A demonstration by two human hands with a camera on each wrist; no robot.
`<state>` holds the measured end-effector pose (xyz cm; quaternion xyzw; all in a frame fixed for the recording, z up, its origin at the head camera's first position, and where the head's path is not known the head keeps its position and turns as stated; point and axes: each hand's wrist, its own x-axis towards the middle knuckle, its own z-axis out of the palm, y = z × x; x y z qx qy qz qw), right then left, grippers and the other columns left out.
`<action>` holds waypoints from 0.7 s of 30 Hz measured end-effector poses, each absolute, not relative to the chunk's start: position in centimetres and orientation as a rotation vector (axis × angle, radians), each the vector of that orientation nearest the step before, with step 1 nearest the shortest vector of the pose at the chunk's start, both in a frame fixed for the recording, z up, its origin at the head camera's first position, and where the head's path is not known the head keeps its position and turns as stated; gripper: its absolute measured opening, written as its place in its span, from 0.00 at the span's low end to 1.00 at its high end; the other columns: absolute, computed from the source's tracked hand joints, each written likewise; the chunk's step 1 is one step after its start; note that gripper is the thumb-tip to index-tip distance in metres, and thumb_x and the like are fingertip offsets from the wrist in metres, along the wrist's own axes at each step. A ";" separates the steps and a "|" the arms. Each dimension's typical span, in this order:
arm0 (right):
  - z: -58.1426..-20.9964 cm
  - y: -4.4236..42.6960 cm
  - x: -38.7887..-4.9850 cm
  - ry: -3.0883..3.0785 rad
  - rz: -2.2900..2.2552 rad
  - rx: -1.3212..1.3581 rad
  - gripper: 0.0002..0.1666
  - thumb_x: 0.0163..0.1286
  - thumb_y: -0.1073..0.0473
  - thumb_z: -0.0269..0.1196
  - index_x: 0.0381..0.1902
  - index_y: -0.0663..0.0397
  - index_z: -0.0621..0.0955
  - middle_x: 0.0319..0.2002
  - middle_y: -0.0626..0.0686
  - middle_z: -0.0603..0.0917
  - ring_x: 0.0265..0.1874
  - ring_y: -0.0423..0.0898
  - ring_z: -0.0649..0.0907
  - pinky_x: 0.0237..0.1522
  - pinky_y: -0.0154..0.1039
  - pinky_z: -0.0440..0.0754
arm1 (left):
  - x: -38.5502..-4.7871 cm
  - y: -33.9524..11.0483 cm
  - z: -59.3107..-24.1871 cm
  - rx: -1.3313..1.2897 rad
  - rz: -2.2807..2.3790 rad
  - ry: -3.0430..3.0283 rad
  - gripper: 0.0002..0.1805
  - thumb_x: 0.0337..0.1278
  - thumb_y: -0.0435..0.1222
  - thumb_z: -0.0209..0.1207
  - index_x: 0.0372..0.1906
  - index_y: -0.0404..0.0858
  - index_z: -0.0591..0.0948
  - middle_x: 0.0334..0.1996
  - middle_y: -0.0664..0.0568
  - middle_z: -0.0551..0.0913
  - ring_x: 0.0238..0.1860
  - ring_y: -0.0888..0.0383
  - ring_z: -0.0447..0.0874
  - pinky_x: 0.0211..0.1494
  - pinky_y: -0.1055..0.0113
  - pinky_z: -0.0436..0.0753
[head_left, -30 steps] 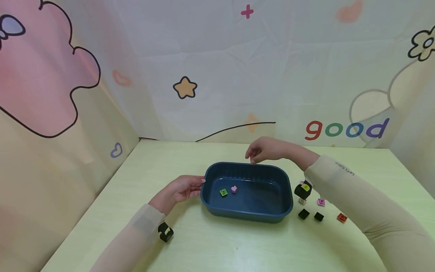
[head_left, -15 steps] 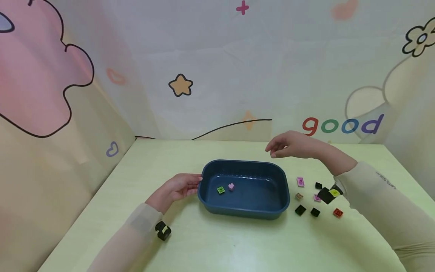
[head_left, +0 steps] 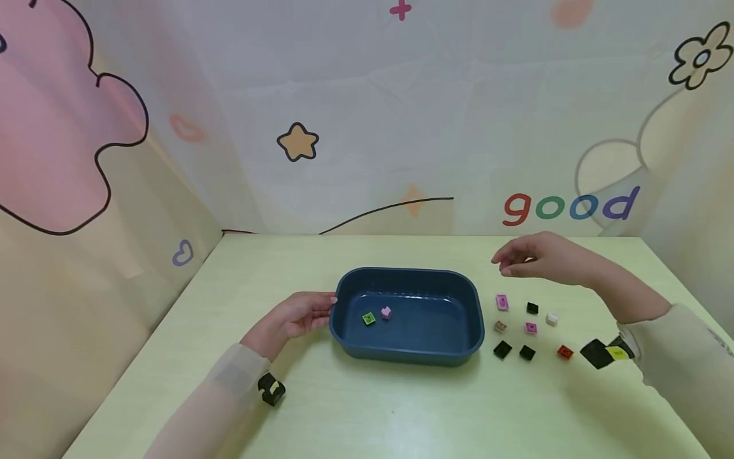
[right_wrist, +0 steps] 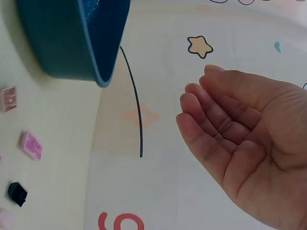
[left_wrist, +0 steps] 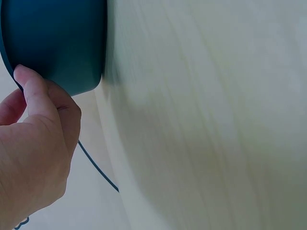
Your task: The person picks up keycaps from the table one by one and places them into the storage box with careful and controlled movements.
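Observation:
A dark blue rectangular tray stands on the table, with a small green toy brick and a small pink toy brick lying inside. My left hand grips its left rim; the left wrist view shows the fingertips at the edge. Above the table, to the tray's right, hovers my right hand. Its fingers are loosely bent with nothing between them. The nearest brick below it is a pink one.
Several loose bricks lie right of the tray, among them black, tan, white and red ones. A printed cloth hangs behind the table's far edge.
My right hand has moved right, from over the tray's back rim to above the loose bricks, uncovering several of them. The left hand stays at the tray; the head view has shifted slightly.

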<state>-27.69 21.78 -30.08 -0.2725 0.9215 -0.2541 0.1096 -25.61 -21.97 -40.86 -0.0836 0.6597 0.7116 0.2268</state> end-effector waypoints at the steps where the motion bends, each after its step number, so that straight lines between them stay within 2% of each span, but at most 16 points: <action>1: -30.3 22.2 -27.4 2.709 -0.746 -0.792 0.18 0.74 0.58 0.64 0.57 0.61 0.83 0.44 0.48 0.88 0.40 0.36 0.84 0.42 0.28 0.84 | -25.6 -22.0 -40.9 -0.225 1.962 1.815 0.26 0.75 0.29 0.51 0.73 0.23 0.66 0.29 0.60 0.87 0.32 0.68 0.86 0.38 0.79 0.87; 8: -31.5 25.0 -25.3 2.725 -0.745 -0.723 0.17 0.74 0.59 0.64 0.56 0.60 0.82 0.43 0.47 0.88 0.38 0.29 0.83 0.41 0.27 0.85 | -25.8 -21.8 -41.1 -0.200 1.973 1.796 0.26 0.76 0.29 0.50 0.73 0.23 0.65 0.29 0.60 0.87 0.30 0.68 0.85 0.37 0.79 0.87; 17: -34.2 27.8 -23.9 2.703 -0.781 -0.671 0.16 0.74 0.62 0.62 0.56 0.65 0.81 0.43 0.51 0.88 0.35 0.29 0.80 0.38 0.28 0.84 | -25.7 -22.0 -41.0 -0.202 1.975 1.799 0.26 0.76 0.29 0.50 0.72 0.22 0.66 0.29 0.59 0.87 0.31 0.68 0.86 0.38 0.79 0.87; 21: -35.7 28.7 -23.2 2.684 -0.788 -0.676 0.16 0.74 0.63 0.62 0.55 0.66 0.82 0.42 0.49 0.87 0.35 0.28 0.79 0.38 0.28 0.84 | -25.6 -22.0 -41.1 -0.215 1.978 1.788 0.27 0.76 0.29 0.50 0.73 0.22 0.64 0.29 0.59 0.87 0.30 0.68 0.86 0.37 0.79 0.87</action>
